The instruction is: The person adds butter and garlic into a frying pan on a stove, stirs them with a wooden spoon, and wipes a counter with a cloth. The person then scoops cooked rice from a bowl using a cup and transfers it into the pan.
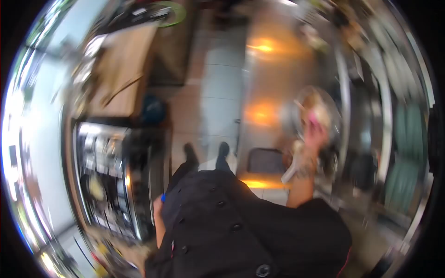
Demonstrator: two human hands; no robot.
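Over on the right, my right hand (315,134) reaches into a round metal bowl (333,99) on the steel counter (273,83). Its fingers touch something pink (315,118) among pale, brownish contents; blur hides the exact grip. A pale, long object (292,169) lies beside my right wrist. My left hand (158,204) hangs low beside my dark jacket, with a small blue item (163,198) at its edge. The fingers of that hand are mostly hidden.
A stove (106,180) with pans stands at left, below a wooden counter (123,69). A dark blue round object (154,110) is beside that counter. The tiled floor (222,83) runs between the counters. Shelving is at far right.
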